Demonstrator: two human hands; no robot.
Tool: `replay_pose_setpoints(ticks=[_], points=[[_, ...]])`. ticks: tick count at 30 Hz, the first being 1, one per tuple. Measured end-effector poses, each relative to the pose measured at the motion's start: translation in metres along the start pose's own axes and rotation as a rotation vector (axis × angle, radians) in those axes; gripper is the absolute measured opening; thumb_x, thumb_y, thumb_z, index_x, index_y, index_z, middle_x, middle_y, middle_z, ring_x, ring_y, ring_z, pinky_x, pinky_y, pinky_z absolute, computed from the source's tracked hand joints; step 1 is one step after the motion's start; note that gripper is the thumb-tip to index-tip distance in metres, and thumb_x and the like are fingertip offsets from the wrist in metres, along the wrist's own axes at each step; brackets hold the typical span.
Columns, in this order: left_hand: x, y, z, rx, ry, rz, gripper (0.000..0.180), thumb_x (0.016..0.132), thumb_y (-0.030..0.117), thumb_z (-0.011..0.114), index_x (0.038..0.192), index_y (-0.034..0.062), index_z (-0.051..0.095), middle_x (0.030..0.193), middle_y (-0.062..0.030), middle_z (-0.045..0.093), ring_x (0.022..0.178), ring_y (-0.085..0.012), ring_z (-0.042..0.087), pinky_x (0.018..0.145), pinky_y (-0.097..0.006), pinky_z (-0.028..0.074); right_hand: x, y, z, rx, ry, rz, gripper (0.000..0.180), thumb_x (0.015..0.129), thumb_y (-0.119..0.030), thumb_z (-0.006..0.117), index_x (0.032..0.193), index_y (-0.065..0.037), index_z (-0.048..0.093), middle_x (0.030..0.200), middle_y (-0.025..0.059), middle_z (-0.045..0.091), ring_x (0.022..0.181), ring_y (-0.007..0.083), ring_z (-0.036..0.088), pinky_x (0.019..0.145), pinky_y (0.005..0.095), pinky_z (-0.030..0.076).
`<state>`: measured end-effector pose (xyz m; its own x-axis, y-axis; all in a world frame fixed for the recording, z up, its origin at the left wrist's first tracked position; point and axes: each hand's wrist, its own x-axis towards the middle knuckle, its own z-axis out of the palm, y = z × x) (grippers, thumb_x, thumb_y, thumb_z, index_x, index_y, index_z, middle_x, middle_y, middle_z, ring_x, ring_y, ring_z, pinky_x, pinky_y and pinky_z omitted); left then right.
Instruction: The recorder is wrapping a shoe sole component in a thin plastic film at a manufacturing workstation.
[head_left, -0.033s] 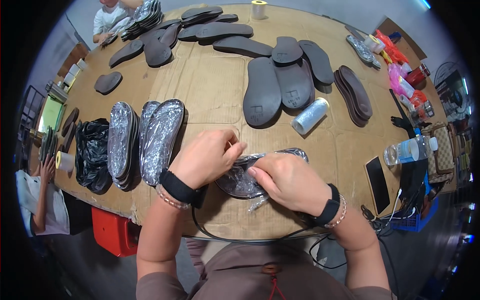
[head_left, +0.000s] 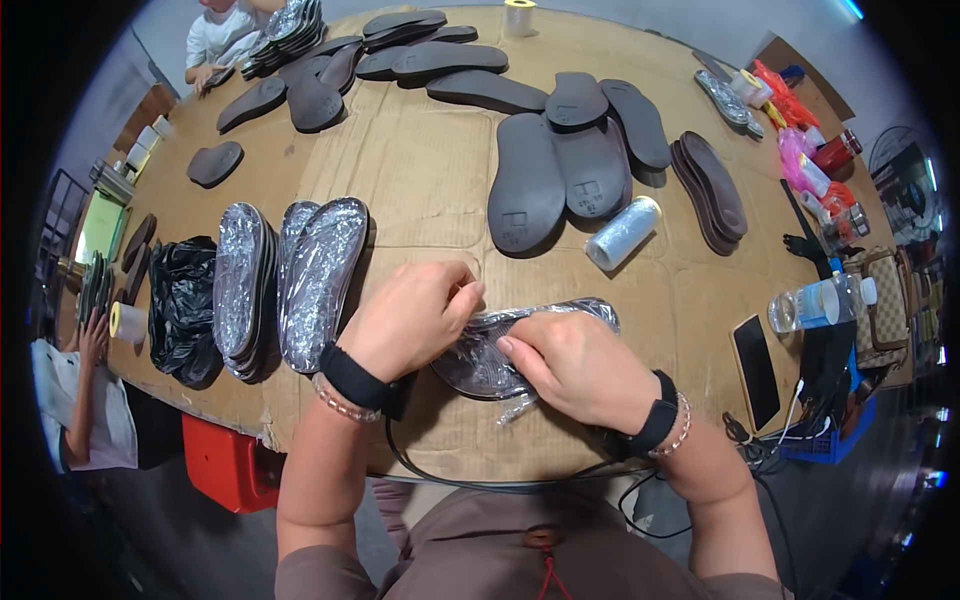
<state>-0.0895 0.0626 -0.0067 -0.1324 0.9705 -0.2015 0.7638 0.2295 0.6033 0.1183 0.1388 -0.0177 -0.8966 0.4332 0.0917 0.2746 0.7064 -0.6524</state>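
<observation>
A dark insole wrapped in clear plastic film (head_left: 478,368) lies slantwise on the cardboard-covered table in front of me. My right hand (head_left: 570,362) is closed over its middle, thumb and bent fingers pinching the film; a loose twist of film (head_left: 517,408) sticks out below. At the insole's far left edge, my left hand (head_left: 425,312) is curled with thumb and forefinger together; whatever is between them is hidden. Left of it lie wrapped insoles (head_left: 322,285) and a wrapped stack (head_left: 240,285). Beyond my right hand rests a roll of clear film (head_left: 622,235).
Bare dark insoles (head_left: 528,185) spread across the far table. A black plastic bag (head_left: 183,310) lies left; a phone (head_left: 755,372) and water bottle (head_left: 820,303) are right. A cable (head_left: 480,482) runs along the near edge. Two people sit at the left and far left.
My left thumb and forefinger have drawn slightly closer together. My right hand and the wrapped insole have hardly shifted.
</observation>
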Motion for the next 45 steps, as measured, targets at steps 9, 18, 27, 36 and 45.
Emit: replay_pose_setpoints(ticks=[9,18,27,36,45], points=[[-0.020,-0.023,-0.005,-0.186,-0.223,0.325,0.098,0.062,0.028,0.099,0.146,0.0079,0.053,0.133,-0.0160,0.059,0.124,-0.0365,0.060,0.106,-0.043,0.051,0.002,0.003,0.006,0.181,-0.103,0.132,0.028,0.096,-0.029,0.071,0.089,-0.001,0.075,0.079,0.0163,0.070,0.075,0.0352,0.070,0.069,0.0455,0.054],[-0.016,-0.023,0.008,-0.061,-0.111,0.257,0.079,0.067,0.021,0.093,0.136,0.0112,0.058,0.129,-0.0142,0.060,0.120,-0.0391,0.062,0.098,-0.045,0.056,0.000,0.016,0.018,0.392,0.100,-0.054,0.013,0.085,-0.009,0.080,0.088,-0.001,0.071,0.083,0.0119,0.070,0.074,0.0269,0.070,0.067,0.0352,0.055],[-0.009,-0.026,0.002,-0.032,-0.040,0.230,0.078,0.064,0.015,0.091,0.135,0.0084,0.059,0.128,-0.0157,0.061,0.121,-0.0390,0.060,0.104,-0.043,0.053,-0.003,0.011,0.021,0.087,0.188,-0.463,0.013,0.082,-0.010,0.081,0.084,-0.006,0.069,0.101,0.0077,0.074,0.081,0.0255,0.070,0.071,0.0371,0.056],[-0.008,-0.025,0.008,-0.029,-0.022,0.294,0.075,0.065,0.018,0.091,0.133,0.0088,0.061,0.127,-0.0169,0.061,0.120,-0.0399,0.060,0.104,-0.045,0.052,0.010,0.010,0.017,0.966,0.033,0.390,0.027,0.105,-0.021,0.067,0.109,0.005,0.070,0.082,0.0046,0.074,0.068,0.0070,0.069,0.063,0.0249,0.055],[-0.006,-0.023,0.013,-0.025,-0.053,0.317,0.073,0.067,0.021,0.090,0.133,0.0053,0.060,0.126,-0.0178,0.060,0.120,-0.0402,0.060,0.102,-0.045,0.053,0.011,0.005,0.022,0.403,0.265,-0.010,0.014,0.089,-0.009,0.079,0.094,0.003,0.076,0.084,0.0135,0.076,0.066,0.0201,0.071,0.062,0.0317,0.056]])
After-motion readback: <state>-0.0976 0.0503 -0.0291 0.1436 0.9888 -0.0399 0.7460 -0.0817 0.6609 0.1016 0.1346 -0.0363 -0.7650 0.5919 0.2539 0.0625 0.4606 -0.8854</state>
